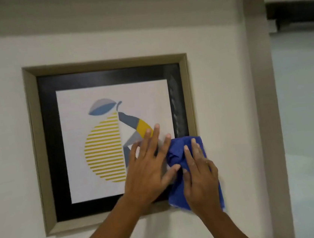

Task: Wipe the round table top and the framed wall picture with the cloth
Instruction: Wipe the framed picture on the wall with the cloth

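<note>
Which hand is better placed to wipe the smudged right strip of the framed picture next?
Right hand: it presses the blue cloth just below those smudges; the left hand lies bare, flat on the glass.

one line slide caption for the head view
Right hand presses blue cloth to framed picture; left hand braces the glass.

Plain white wall (7,136), grey-brown vertical trim (266,106) at right, frosted pale panel (309,121) beyond, under a dark rail (296,13).
</note>
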Available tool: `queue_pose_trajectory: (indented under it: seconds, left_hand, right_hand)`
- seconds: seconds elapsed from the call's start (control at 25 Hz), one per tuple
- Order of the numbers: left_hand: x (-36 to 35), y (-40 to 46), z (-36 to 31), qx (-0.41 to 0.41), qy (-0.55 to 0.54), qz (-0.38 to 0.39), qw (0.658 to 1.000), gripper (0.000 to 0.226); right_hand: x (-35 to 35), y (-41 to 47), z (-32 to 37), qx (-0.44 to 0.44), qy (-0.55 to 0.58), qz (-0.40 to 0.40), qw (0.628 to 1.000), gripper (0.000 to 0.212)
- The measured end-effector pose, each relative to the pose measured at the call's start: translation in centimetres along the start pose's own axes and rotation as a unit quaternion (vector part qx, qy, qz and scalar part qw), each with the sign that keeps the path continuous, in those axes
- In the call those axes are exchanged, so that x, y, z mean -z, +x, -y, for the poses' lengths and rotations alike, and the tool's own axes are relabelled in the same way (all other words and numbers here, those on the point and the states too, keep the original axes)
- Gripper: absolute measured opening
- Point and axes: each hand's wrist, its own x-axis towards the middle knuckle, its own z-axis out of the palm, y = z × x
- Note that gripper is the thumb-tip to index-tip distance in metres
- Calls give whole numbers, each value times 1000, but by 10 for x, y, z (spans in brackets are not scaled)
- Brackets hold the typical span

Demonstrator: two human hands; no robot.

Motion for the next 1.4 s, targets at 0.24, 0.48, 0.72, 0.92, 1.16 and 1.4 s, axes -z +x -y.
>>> queue_pose_trajectory:
  seconds: [0.24, 0.48, 0.72, 0.92, 1.16, 1.4]
  left_hand:
    - [-22, 1, 68, -4, 74, 10, 997, 80]
    - [-32, -2, 73, -8, 77, -17, 997, 79]
    - [-33, 0, 74, -18, 85, -20, 996, 76]
    - [-31, 0, 73, -11, 80, -8, 997, 75]
    - [-34, 1, 73, -15, 82, -6, 996, 77]
    - [-35, 1, 74, -16, 76, -3, 997, 78]
  right_hand:
    - [-59, -13, -1, -43, -106, 71, 991, 84]
    - [-33, 141, 14, 33, -136, -30, 990, 79]
    - [-52, 145, 17, 0, -132, -69, 989, 81]
    - [-72, -7, 1, -44, -82, 3, 996, 82]
    - [-13, 189, 23, 61, -151, -43, 986, 75]
    - [-71, 124, 19, -187, -155, -7, 970, 55]
